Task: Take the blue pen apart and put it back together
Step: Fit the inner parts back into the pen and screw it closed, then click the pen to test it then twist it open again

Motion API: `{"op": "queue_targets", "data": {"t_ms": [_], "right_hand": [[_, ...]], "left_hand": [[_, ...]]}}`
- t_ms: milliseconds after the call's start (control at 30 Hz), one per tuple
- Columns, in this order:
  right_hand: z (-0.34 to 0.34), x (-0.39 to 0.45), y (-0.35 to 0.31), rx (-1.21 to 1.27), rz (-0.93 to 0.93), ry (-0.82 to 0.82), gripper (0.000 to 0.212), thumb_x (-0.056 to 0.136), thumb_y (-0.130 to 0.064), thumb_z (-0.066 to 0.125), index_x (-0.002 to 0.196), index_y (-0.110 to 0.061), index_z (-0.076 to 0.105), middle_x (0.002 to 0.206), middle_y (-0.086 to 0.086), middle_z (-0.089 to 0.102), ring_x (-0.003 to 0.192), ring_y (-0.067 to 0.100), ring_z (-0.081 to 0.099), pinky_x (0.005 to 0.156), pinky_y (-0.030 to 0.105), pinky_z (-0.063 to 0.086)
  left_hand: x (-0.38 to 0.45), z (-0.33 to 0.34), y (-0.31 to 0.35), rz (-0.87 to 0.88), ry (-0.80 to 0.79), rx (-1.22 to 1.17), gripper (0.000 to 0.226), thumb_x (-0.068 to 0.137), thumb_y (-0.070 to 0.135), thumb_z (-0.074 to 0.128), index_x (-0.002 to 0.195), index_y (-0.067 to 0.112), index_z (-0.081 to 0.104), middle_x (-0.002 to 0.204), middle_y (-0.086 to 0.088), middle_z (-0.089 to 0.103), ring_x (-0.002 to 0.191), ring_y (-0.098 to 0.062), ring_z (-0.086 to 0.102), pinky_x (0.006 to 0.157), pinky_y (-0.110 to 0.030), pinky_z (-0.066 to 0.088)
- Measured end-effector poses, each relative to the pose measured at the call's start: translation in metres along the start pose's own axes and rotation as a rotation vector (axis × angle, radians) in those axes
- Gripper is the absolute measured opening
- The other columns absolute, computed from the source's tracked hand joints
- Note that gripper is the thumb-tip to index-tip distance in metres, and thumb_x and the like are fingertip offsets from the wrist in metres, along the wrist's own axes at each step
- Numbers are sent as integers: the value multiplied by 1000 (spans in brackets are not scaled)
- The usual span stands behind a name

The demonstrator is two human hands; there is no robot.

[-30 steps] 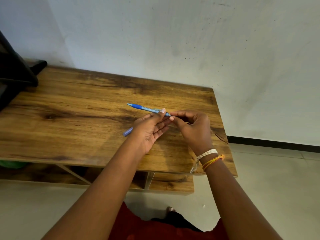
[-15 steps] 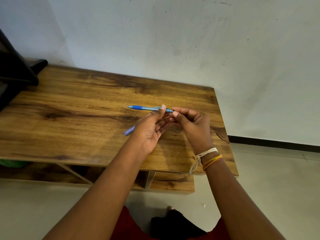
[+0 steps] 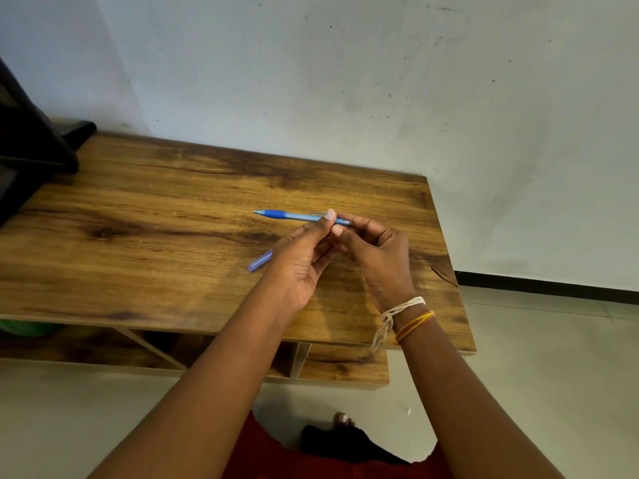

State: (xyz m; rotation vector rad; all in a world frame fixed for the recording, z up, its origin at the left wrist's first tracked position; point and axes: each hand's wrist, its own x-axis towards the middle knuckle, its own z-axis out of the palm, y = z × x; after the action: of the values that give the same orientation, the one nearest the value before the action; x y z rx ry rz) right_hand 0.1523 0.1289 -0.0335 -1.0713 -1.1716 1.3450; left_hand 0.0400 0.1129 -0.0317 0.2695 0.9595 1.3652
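Blue pen [image 3: 297, 216] is held level above the table [image 3: 145, 216], writing tip toward 9 o'clock and rear end toward 3 o'clock. Left hand [image 3: 304, 261] pinches the barrel from below, thumb tip on the clear mid-section, remaining fingers loosely curled, palm facing the camera. Right hand [image 3: 377, 257] closes its fingertips on the rear end of the pen; exact finger contact is partly hidden behind the left thumb.

Change vs. 1.0 s ago: pen then sloped, tip higher toward 10 o'clock; it has since levelled to near horizontal. Both hands have kept their grip and sit approx. where they were. Vs. 0.5 s ago: little difference.

Pen cap [image 3: 260, 261], pale violet, lies on the table at 8 o'clock of the left hand, partly hidden by that hand's edge; unmoved across all frames.

Right wrist carries a white thread band [image 3: 403, 305] and an orange-yellow band [image 3: 415, 324]. Dark object [image 3: 31, 146] stands at the table's 10 o'clock corner; identity cannot be told. Lower shelf [image 3: 342, 366] is visible under the table top; green item [image 3: 24, 328] sits below the table's near-left edge. No container is identifiable.
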Motion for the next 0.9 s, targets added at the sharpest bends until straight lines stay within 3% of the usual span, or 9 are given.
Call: {"op": "queue_targets", "data": {"t_ms": [100, 200, 333, 500, 633, 800, 900], "right_hand": [[-1, 0, -1, 50, 11, 51, 14, 86, 3, 67, 99, -1, 71, 93, 17, 72, 85, 22, 68, 78, 32, 58], [-3, 1, -5, 233, 89, 86, 8, 89, 2, 61, 96, 0, 66, 86, 15, 67, 77, 18, 67, 76, 31, 58], [-6, 4, -10, 387, 152, 126, 10, 93, -2, 56, 91, -9, 64, 90, 12, 66, 86, 22, 66, 89, 41, 52], [4, 2, -5, 517, 221, -11, 16, 98, -16, 50, 107, -10, 62, 107, 11, 66, 95, 21, 64, 86, 35, 52], [10, -4, -2, 509, 230, -52, 18, 101, -19, 46, 105, -11, 62, 101, 9, 69, 89, 20, 67, 80, 31, 52], [4, -6, -12, 895, 349, 151, 18, 102, -17, 42, 93, -11, 57, 79, 8, 59, 81, 24, 64, 98, 43, 47], [4, -9, -11, 1082, 402, 270, 24, 100, -24, 41, 85, -12, 55, 68, 8, 50, 67, 21, 53, 87, 41, 49]], "left_hand": [[0, 0, 1, -26, -11, -20, 9, 83, 20, 70, 86, 11, 69, 79, -6, 73, 72, -15, 69, 78, -28, 57], [1, -5, 6, -29, 44, -66, 15, 84, 24, 69, 91, 11, 66, 76, -4, 75, 71, -14, 73, 73, -26, 59], [-1, -13, 9, -2, 73, -101, 11, 86, 22, 67, 90, 12, 65, 74, -1, 76, 72, -12, 74, 68, -23, 59], [-10, -14, 4, -1, 40, -48, 5, 86, 16, 67, 87, 11, 67, 76, -4, 77, 72, -12, 74, 68, -23, 59], [-19, -18, 4, 2, 54, 20, 12, 87, 20, 67, 92, 10, 67, 82, -6, 77, 76, -14, 74, 67, -24, 59], [-47, -35, 7, -114, 80, 66, 46, 95, 45, 46, 107, 6, 66, 102, -13, 74, 90, -23, 73, 76, -32, 54], [-65, -44, 3, -190, 95, 1, 57, 97, 50, 35, 110, 3, 65, 103, -16, 74, 91, -27, 72, 78, -35, 52]]}}
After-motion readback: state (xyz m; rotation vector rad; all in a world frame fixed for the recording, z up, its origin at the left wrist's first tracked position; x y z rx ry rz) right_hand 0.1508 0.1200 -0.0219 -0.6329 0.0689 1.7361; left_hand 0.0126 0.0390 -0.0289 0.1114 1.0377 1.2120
